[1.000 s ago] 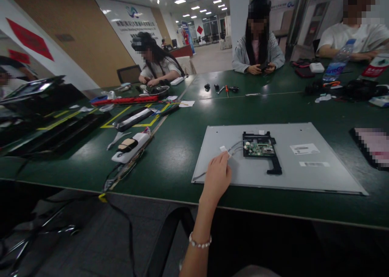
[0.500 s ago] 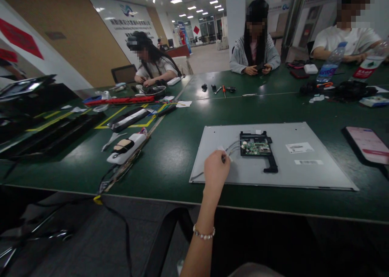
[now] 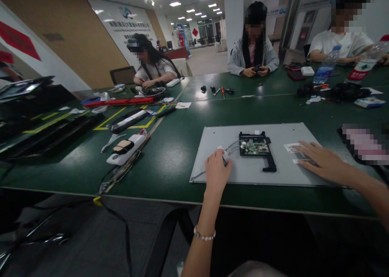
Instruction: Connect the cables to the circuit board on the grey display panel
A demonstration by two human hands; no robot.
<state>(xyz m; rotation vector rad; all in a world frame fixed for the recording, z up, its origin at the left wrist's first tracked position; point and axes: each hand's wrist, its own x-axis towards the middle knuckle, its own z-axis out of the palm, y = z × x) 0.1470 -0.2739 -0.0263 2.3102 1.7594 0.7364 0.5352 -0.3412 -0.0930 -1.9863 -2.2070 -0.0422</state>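
Green table point(image 3: 170, 147), glossy; gray panel point(image 3: 243, 173) flat near its front edge. Left hand point(image 3: 218, 167) curled, pinching a whitish piece point(image 3: 225, 157) by the wires point(image 3: 233, 144). Right hand point(image 3: 322, 159) spread over the labels point(image 3: 291, 148), gripping nothing. Risk: hard tug could loosen wires from the circuit board point(image 3: 255, 147). Panel smooth, plain; black bracket point(image 3: 270, 163) on top.

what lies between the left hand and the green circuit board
In the head view, grey cables run between the left hand and the green circuit board, over the pale panel.
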